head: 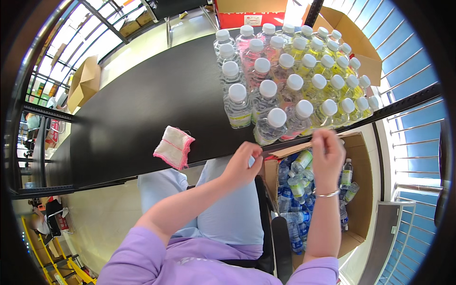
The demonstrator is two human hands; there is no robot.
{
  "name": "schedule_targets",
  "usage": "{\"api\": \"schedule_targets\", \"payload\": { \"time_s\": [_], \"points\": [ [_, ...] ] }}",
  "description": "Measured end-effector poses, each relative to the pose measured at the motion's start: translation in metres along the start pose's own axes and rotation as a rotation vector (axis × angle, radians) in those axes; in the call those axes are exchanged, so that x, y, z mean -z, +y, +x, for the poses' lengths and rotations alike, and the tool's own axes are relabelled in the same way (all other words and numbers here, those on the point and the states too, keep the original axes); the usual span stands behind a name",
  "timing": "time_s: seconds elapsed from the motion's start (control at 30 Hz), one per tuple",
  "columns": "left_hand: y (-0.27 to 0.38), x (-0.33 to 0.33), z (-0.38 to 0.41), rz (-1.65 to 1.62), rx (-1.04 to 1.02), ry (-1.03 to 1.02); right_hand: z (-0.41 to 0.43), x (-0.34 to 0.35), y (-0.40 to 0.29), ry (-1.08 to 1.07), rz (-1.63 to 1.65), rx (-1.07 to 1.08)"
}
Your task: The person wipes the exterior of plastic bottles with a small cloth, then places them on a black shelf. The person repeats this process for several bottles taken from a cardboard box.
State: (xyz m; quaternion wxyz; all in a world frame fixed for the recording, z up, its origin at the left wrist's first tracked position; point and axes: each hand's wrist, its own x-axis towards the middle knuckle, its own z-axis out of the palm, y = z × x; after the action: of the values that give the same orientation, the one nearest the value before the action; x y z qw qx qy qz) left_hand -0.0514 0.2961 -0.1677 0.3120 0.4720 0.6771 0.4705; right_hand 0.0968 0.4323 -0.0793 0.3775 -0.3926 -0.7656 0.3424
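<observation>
My left hand hovers at the table's front edge with thumb and fingers curled towards each other. A pale blue patch shows between them; I cannot tell if it is something held or the trousers behind. Just beyond stands the nearest clear plastic bottle, upright and white-capped. My right hand is blurred, its fingers bent, above a cardboard carton and close to the front bottles. Whether it holds anything is not clear. Several rows of capped bottles with pink, yellow and green tints stand close together on the black table.
A folded white cloth with pink edging lies on the table. Right of my legs, the open carton holds many loose plastic bottles. A chair armrest stands beside it. A red box is behind the bottles.
</observation>
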Motion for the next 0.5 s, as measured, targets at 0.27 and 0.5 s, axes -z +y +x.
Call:
{"api": "schedule_targets", "payload": {
  "time_s": [0.27, 0.5],
  "points": [
    [0.017, -0.040, 0.005, 0.011, -0.064, -0.242, -0.038, -0.044, 0.071, -0.063, 0.109, -0.151],
    [0.022, -0.051, 0.019, 0.038, -0.088, -0.201, -0.025, -0.052, 0.067, -0.084, 0.019, -0.089]
  ]
}}
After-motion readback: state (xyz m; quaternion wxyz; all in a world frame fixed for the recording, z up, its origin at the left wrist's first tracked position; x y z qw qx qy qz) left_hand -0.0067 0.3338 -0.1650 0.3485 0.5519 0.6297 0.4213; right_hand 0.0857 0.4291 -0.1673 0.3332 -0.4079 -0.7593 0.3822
